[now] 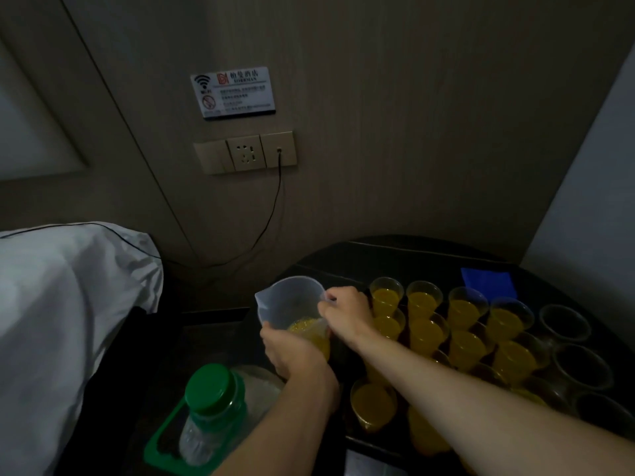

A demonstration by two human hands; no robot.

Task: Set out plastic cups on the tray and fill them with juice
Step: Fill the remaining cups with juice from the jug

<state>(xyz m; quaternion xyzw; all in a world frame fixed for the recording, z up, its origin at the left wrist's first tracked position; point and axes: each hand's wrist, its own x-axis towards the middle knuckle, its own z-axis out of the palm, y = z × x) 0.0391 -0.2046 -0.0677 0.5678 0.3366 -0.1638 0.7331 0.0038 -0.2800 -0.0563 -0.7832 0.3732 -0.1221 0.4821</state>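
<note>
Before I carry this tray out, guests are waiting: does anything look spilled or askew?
No spill shows and the filled cups stand upright on the tray. Only oddity: the rightmost cups are empty. Dim light could hide drips.

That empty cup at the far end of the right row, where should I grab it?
Probably pinch the empty cup by its rim or upper wall, coming from above on the right. It stands upright and open, and filled cups crowd its left side, so a reach from there risks a spill.

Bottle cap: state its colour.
The cap is green; head view shows it best.
</note>
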